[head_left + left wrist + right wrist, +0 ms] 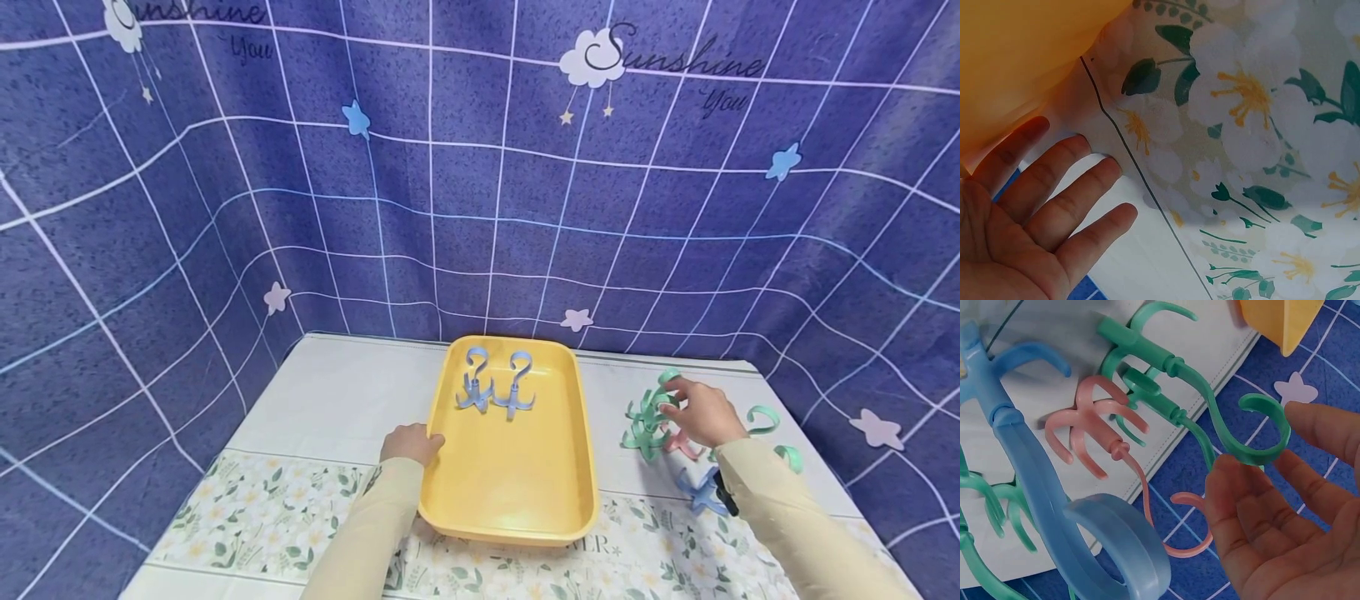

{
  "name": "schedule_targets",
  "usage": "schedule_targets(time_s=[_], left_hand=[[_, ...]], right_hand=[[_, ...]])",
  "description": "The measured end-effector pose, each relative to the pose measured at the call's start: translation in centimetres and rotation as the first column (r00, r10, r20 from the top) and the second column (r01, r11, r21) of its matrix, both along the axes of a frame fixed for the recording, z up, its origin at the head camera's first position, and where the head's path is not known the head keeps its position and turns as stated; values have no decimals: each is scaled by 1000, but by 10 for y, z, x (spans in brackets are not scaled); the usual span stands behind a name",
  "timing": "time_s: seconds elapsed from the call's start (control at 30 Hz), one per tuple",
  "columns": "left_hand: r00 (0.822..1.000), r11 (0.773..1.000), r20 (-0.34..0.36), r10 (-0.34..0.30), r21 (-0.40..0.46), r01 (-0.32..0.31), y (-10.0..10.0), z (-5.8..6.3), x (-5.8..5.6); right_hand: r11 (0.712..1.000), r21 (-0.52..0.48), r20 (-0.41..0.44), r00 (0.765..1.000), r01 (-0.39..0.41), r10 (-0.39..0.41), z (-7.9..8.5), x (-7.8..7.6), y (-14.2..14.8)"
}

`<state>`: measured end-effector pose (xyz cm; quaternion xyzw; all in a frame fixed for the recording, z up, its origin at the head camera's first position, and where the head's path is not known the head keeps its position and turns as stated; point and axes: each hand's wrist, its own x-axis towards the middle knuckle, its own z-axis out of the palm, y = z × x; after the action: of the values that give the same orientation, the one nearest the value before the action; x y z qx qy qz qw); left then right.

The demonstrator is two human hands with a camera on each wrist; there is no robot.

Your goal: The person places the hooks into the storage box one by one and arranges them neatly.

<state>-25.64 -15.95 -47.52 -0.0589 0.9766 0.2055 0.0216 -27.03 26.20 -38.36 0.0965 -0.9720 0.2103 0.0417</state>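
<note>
The left hand (408,444) holds the left rim of a yellow tray (510,500), thumb over the edge; in the left wrist view its other fingers (1057,172) spread beside the tray's outer wall. Two blue pronged hanging hooks (475,387) lie side by side at the tray's far end. To the right of the tray, the right hand (705,411) pinches the curled end of a green hanging hook (1210,403). Beneath that one lies another green hook (1159,405), with a pink hook (1094,428) beside it.
A blue hook (703,490) lies nearer the front, by the right wrist. More green hooks (763,419) lie right of the right hand, partly behind the sleeve. The white table (337,383) has a floral strip. A purple grid-patterned cloth (480,183) surrounds its back and sides.
</note>
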Motion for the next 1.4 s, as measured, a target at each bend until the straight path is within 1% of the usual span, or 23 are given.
schedule_targets(time_s=[0.23,0.57,0.83,0.97,1.07,1.2,1.4], left_hand=[[1000,1000,7,4,6,-4,0,3,1],[1000,999,10,16,30,-16,0,1,0],[999,1000,17,30,9,-30,3,4,1],[999,999,25,37,19,-38,3,4,2],[999,999,21,31,19,-31,2,3,2],[999,1000,24,21,12,-21,1,3,1],[999,999,31,26,25,-27,1,2,1]], right_hand=[[1000,-10,32,999,17,-16,-5,-3,-1],[999,-10,14,999,42,-42,-9,-3,-3],[999,-33,-22,999,43,-44,-12,-3,-2],[999,-40,-42,999,31,-33,-14,-4,-2],[999,-46,-61,998,26,-28,-14,-3,-2],[998,-53,-78,997,23,-27,-12,-4,-3],[998,-64,-135,991,-2,-7,-5,-5,-8]])
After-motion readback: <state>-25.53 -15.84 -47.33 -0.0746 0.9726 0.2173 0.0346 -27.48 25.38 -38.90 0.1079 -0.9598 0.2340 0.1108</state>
